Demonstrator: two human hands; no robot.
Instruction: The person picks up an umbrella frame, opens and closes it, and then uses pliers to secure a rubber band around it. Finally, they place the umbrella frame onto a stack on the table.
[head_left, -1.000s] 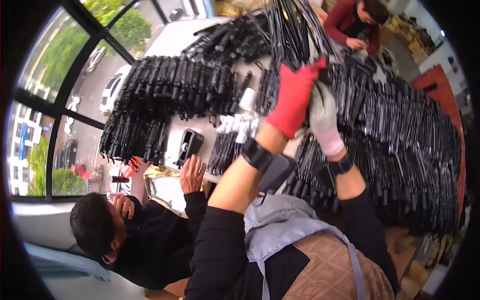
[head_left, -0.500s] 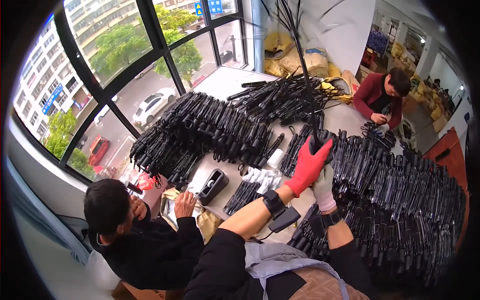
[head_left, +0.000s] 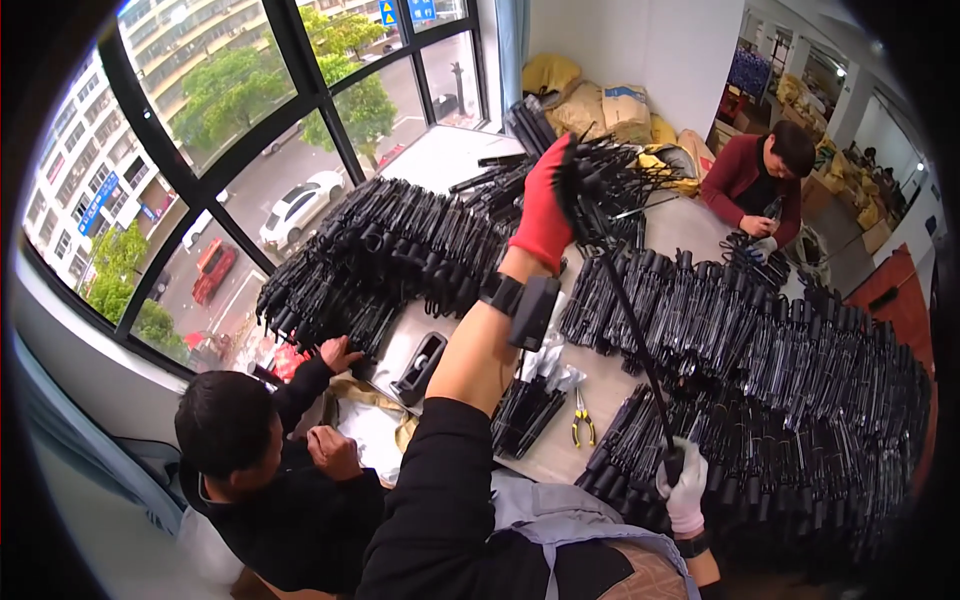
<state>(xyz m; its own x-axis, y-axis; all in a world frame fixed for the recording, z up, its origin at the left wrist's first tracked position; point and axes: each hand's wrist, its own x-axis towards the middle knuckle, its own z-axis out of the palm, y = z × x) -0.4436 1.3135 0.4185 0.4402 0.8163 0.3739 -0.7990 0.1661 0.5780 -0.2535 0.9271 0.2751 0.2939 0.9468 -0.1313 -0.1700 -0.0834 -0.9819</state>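
Observation:
Stretched diagonally before me is a black umbrella frame (head_left: 632, 330), its long shaft extended and its ribs folded together at the upper end. My left hand (head_left: 548, 210), in a red and black glove, is closed round the rib end, hiding part of it. Low on the right, my right hand (head_left: 688, 490) wears a whitish glove and grips the dark handle at the shaft's lower end. Below the shaft lies a row of collapsed umbrella frames (head_left: 745, 325). A pair of yellow-handled pliers (head_left: 582, 420) rests on the table left of my right hand.
More umbrella frames (head_left: 375, 250) are heaped at the left by the window. A tape dispenser (head_left: 420, 368) stands near a seated person (head_left: 230, 430) on my left. Another person (head_left: 765, 185) works at the far right. Sacks (head_left: 600, 110) are piled behind the table.
My hands have moved apart, the left up and leftward, the right down toward me. The spread ribs are now gathered, and the shaft slants between both hands. The person on the left has shifted their hands.

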